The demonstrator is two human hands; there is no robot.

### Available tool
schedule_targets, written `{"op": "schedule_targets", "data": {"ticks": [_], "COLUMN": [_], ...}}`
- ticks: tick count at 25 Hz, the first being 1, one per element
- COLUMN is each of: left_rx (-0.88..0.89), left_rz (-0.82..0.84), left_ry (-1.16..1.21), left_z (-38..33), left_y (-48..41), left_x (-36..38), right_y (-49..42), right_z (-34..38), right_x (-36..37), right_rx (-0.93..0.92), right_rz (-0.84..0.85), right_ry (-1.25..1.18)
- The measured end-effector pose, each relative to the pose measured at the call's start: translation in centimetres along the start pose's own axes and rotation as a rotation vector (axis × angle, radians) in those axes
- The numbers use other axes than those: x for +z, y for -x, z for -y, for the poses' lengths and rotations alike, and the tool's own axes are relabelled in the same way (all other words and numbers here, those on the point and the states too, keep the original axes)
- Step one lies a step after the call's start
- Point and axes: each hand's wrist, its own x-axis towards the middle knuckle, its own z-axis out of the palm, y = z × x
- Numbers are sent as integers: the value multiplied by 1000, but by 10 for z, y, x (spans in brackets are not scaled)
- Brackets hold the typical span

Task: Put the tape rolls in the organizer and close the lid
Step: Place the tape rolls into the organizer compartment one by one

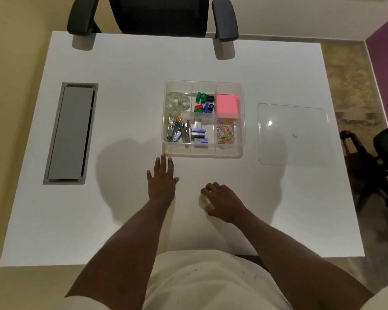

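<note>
A smooth white table (126, 70) carried everything. Far to the left, a grey metal cover panel (71, 133) was set into the top, a long rectangle with its long axis running away from the person.

The left hand (162, 181) lay flat, palm down, fingers spread wide and straight, holding nothing; its fingertips pointed at the near left corner of the organizer (203, 152) and stopped just short of it.

The organizer was a clear, hard plastic tray, nearly square with rounded corners, split by thin walls into compartments. Its far left compartment held clear, glossy tape rolls (179, 101), lying flat with their round holes facing up. Below them sat metal staplers (177, 132), then small boxes (198, 134). The middle far compartment held small green, red, blue and black plastic pieces (204, 102), the far right a square pink pad of notes (227, 103), and the near right a heap of coloured paper clips (226, 132).

The right hand (222, 201) was curled over one more clear tape roll (203, 202) on the table near the person, well apart from the organizer; the fingers wrapped its rim, and how it faced could not be told.

Furthest right, the clear flat lid (292, 135) lay on the table beside the organizer, apart from it.
</note>
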Motion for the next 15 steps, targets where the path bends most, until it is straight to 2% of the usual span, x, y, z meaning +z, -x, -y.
{"op": "schedule_targets", "data": {"ticks": [3, 6, 9, 15], "left_rx": [3, 8, 11, 14], "left_rz": [-2, -26, -43, -54], "left_ry": [-7, -4, 6, 4], "left_z": [0, 0, 0, -1], "left_y": [1, 0, 1, 0], "left_x": [1, 3, 5, 5], "right_y": [-8, -30, -69, -158], "right_z": [-1, -8, -16, -34], "right_x": [-3, -22, -57, -135], "right_rx": [5, 10, 42, 126], "right_rz": [-37, -173, -313, -440], "right_ry": [-28, -35, -31, -51]}}
